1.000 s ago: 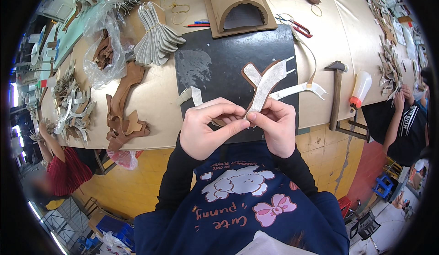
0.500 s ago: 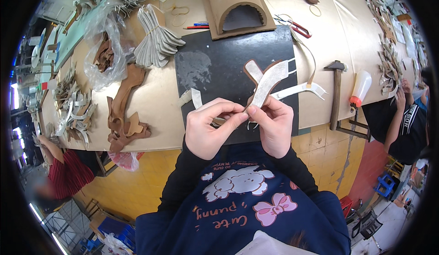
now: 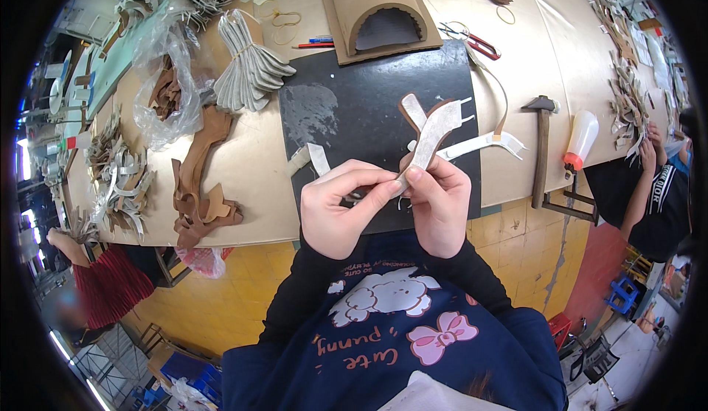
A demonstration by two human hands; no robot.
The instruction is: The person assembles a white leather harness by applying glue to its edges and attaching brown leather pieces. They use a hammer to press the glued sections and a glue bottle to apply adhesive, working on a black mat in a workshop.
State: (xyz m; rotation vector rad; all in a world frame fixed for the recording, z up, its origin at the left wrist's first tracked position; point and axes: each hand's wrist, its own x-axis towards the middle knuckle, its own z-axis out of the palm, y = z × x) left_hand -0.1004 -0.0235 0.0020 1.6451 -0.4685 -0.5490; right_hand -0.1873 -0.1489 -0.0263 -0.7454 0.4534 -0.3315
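Observation:
Both hands meet over the near part of a black mat (image 3: 369, 109), working on a strappy leather piece (image 3: 435, 134) with brown edges and a pale grey-white underside. My right hand (image 3: 442, 204) is closed on it, thumb on top, with its branching straps sticking up and away. The fingertips of my left hand (image 3: 341, 208) pinch the piece's near end, touching my right thumb. A pale strap end (image 3: 318, 159) shows beyond my left hand. On the mat's right lies a white forked strap (image 3: 479, 145). My fingers hide the exact pinched spot.
A curved brown form (image 3: 383, 13) stands beyond the mat, with red-handled snips (image 3: 483, 47) beside it. To the right lie a hammer (image 3: 543, 138) and a glue bottle (image 3: 581, 142). Leftward are a bundle of grey strips (image 3: 251, 64) and brown leather pieces (image 3: 199, 182). Other people work at both sides.
The straps of the held piece have tilted slightly, their far ends shifting a little left and down. Both hands keep their pinch in nearly the same place.

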